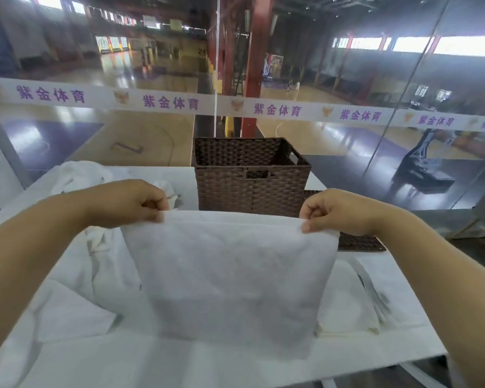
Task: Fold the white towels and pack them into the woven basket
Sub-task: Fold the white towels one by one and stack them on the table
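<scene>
A white towel [230, 278] hangs in front of me above the table, stretched flat between both hands. My left hand [123, 203] pinches its upper left corner and my right hand [331, 211] pinches its upper right corner. Behind it stands the dark brown woven basket [249, 186], open at the top, its inside mostly hidden from here. More white towels lie crumpled at the table's back left [79, 175] and left side [101, 256]. A folded white towel [350, 306] lies flat at the right, partly hidden by the held towel.
The table [403, 303] is covered in white cloth and ends near a glass wall with a printed band. A flat woven lid [359, 242] lies to the right of the basket. The table's right edge runs close to my right forearm.
</scene>
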### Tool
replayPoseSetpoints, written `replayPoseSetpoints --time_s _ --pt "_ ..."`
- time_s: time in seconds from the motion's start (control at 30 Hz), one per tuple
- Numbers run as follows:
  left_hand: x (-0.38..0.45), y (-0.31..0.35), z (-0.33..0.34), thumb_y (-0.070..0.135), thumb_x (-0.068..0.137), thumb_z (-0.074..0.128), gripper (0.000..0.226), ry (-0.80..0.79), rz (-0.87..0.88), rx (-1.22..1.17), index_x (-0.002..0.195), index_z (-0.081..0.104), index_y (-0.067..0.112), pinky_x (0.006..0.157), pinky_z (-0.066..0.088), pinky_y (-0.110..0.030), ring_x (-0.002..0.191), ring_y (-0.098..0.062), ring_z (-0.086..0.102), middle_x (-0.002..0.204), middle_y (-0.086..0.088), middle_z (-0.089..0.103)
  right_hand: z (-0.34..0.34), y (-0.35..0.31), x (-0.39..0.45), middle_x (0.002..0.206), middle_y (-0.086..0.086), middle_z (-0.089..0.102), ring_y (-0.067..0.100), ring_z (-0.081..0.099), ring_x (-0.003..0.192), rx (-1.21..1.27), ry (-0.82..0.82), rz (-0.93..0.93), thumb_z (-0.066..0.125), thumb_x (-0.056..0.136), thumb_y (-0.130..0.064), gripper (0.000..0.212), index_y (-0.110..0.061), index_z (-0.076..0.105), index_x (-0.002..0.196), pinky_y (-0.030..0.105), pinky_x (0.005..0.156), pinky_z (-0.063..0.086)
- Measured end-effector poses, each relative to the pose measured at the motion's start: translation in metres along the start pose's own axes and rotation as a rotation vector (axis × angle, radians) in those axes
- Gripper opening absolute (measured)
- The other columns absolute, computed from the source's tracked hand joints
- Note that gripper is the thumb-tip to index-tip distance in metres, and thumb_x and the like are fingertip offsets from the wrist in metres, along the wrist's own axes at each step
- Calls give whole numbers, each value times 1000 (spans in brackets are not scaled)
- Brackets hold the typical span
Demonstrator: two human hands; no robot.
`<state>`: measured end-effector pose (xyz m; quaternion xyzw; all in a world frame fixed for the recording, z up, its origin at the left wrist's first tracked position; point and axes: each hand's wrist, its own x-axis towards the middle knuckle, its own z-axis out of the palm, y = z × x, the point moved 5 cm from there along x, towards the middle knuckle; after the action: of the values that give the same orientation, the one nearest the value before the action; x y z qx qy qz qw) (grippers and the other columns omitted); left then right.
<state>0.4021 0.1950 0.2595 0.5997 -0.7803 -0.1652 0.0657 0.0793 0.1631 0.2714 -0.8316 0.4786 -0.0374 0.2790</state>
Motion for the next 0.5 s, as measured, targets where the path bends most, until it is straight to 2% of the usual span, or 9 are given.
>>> replayPoseSetpoints --time_s 0.1,0.2,0.27,0.37,0.43,0.5 --pt "1 0 3 18 85 66 25 -71 -7 -1 68 60 35 62 39 -12 66 1 53 69 17 62 -3 -2 1 75 -12 70 3 62 71 -27 -81 9 72 83 -19 9 -27 67 81 22 73 49" --pt "10 -2 11 15 88 59 28 -63 -22 132 71 53 37 69 40 -19 74 -3 52 78 15 59 0 5 14 83 -13 63 8 57 80 -211 -39 43 70 84 -16 13 -27 65 90 22 74 46" --pt "16 -4 11 16 92 51 23 58 -38 183 78 52 33 77 42 -27 84 -12 53 88 9 61 -1 8 25 87 -9 58 12 53 81 -318 84 31 66 87 -16 13 -26 60 93 22 70 43" --pt "22 -14 2 18 96 42 17 276 -101 169 94 52 31 79 45 -34 87 -22 54 100 -2 63 -11 10 35 92 -2 59 20 56 86 -268 330 18 57 92 -11 14 -23 53 99 24 66 42" --pt "22 -16 -8 19 96 43 14 425 -87 135 100 53 27 79 47 -38 86 -26 54 100 -6 63 -21 7 37 102 4 62 25 58 92 -270 497 -1 51 94 -8 22 -19 54 113 29 72 46" --pt "19 -9 -18 17 96 46 14 557 -26 142 106 56 21 74 46 -36 79 -27 54 99 -13 64 -29 1 34 113 9 64 28 58 101 -318 633 -31 49 95 -5 29 -14 58 121 31 83 44"
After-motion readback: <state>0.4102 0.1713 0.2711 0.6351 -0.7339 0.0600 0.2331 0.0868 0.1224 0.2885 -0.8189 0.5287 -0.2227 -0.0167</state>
